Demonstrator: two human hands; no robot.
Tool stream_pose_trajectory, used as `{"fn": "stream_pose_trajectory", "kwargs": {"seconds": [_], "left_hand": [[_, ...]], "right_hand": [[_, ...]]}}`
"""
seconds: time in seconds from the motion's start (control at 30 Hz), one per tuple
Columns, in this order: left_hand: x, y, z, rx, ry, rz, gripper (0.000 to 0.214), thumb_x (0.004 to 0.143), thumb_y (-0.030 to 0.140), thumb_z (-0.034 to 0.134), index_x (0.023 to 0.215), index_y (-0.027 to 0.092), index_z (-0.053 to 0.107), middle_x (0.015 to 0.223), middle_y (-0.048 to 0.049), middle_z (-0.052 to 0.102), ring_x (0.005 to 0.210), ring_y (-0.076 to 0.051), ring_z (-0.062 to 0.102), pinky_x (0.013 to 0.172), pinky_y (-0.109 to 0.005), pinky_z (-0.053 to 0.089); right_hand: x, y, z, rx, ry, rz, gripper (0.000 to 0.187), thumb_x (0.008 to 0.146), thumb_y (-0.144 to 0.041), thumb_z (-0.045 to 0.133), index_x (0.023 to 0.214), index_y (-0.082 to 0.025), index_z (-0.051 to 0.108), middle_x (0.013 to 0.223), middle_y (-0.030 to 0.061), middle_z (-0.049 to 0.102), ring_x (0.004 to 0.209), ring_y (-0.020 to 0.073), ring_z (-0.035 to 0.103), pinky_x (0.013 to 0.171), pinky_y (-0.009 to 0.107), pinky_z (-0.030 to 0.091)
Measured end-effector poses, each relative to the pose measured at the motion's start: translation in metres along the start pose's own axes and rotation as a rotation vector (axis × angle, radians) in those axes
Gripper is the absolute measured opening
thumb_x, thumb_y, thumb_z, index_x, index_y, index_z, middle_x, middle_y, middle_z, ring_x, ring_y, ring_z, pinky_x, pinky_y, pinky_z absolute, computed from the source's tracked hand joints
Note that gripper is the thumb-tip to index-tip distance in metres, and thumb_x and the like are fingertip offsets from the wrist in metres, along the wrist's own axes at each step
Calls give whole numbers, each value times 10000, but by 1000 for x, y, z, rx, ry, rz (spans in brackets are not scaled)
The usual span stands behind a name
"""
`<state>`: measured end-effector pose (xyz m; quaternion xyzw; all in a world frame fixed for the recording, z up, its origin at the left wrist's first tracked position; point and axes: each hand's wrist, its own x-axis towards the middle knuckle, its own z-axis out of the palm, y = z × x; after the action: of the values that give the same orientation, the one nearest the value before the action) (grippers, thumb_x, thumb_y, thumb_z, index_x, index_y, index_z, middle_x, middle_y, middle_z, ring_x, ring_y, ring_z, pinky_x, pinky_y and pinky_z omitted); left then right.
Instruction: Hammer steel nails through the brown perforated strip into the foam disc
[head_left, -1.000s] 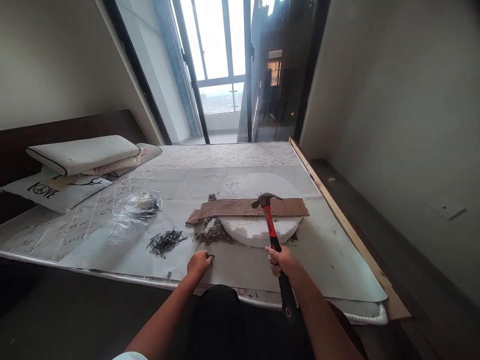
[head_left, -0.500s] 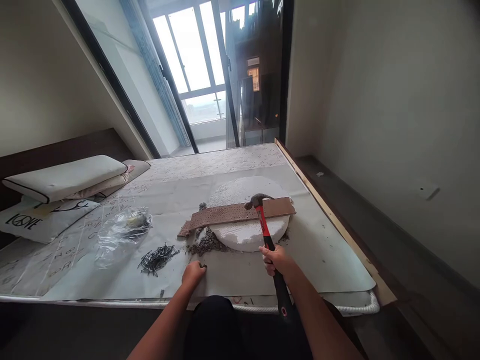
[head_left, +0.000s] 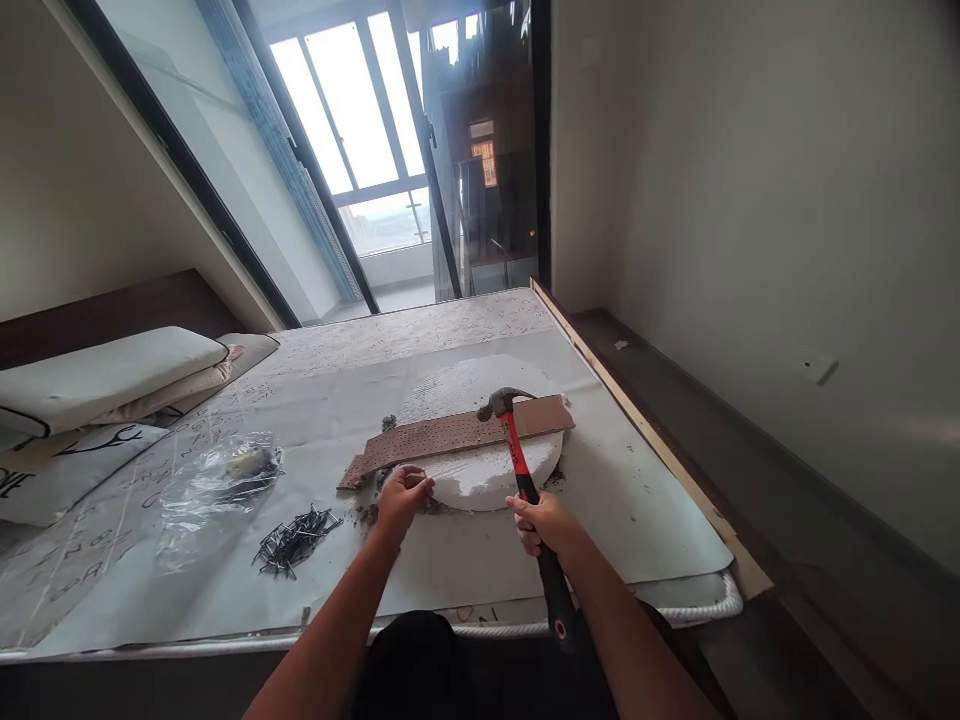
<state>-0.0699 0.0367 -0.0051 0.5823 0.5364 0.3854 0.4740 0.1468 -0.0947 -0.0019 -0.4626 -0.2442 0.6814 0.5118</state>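
Note:
My right hand [head_left: 546, 520] is closed round the red and black handle of a claw hammer [head_left: 513, 440]. Its steel head rests on a brown perforated strip [head_left: 442, 436] lying across a round white foam disc [head_left: 480, 470]. My left hand [head_left: 402, 497] is pinched shut at the disc's near left edge, beside a heap of small dark bits; what it holds is too small to name. A pile of dark nails [head_left: 294, 538] lies to its left on the paper-covered bed [head_left: 225, 590].
A crumpled clear plastic bag [head_left: 217, 478] lies left of the nails. Pillows [head_left: 97, 375] are stacked at the far left. A wooden slat [head_left: 645, 430] runs along the bed's right edge beside a dark floor. Glass doors stand beyond the bed.
My left hand has moved forward from the paper's near edge to the foam disc's left edge. The camera has swung right. The hammer stays on the strip.

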Motion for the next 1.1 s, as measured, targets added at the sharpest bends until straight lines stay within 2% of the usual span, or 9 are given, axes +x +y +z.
{"fn": "stream_pose_trajectory", "kwargs": {"seconds": [0.1, 0.2, 0.37, 0.53, 0.73, 0.9, 1.1], "left_hand": [[20, 22, 35, -13, -36, 121, 474, 535, 398, 740, 908, 145, 594, 651, -27, 651, 595, -144, 588, 525, -238, 430], [41, 34, 65, -24, -67, 159, 441, 556, 384, 731, 915, 137, 661, 702, -51, 663, 633, -146, 578, 553, -250, 422], [70, 35, 94, -84, -69, 140, 442, 562, 331, 726, 953, 128, 696, 732, -57, 673, 622, -124, 535, 564, -254, 399], [84, 30, 99, -104, -95, 134, 480, 550, 353, 741, 966, 117, 701, 708, -52, 663, 574, -104, 491, 542, -252, 382], [94, 19, 106, -48, -106, 170, 382, 553, 457, 715, 736, 122, 717, 590, -28, 609, 525, -98, 477, 526, -242, 390], [96, 10, 110, 127, -83, 210, 416, 618, 532, 633, 721, 135, 703, 545, -11, 582, 506, -107, 490, 481, -223, 360], [97, 3, 108, 281, -33, 277, 332, 683, 469, 589, 722, 159, 704, 624, -31, 643, 581, -142, 553, 512, -226, 378]], "right_hand": [[0, -1, -3, -8, 9, 8, 500, 552, -486, 724, 678, -222, 319, 428, -136, 298, 327, 27, 278, 314, 182, 248], [0, -4, -6, -20, 18, 2, 483, 561, -486, 720, 681, -215, 339, 436, -132, 301, 333, 25, 282, 318, 181, 262], [0, -12, -8, -20, 67, -18, 472, 555, -487, 705, 679, -221, 335, 412, -140, 288, 310, 31, 284, 301, 182, 254], [5, -15, -11, -29, 102, -8, 457, 555, -468, 693, 678, -226, 325, 396, -144, 295, 300, 37, 287, 286, 183, 254], [18, 0, -18, -142, 149, -48, 378, 626, -448, 637, 693, -225, 339, 399, -143, 293, 280, 47, 301, 273, 192, 263], [18, 3, -17, -221, 131, -52, 337, 664, -435, 602, 678, -224, 339, 399, -135, 285, 276, 53, 303, 267, 195, 261], [14, -1, -15, -247, 126, -49, 320, 691, -419, 587, 691, -225, 332, 396, -136, 278, 267, 52, 294, 281, 196, 251]]}}
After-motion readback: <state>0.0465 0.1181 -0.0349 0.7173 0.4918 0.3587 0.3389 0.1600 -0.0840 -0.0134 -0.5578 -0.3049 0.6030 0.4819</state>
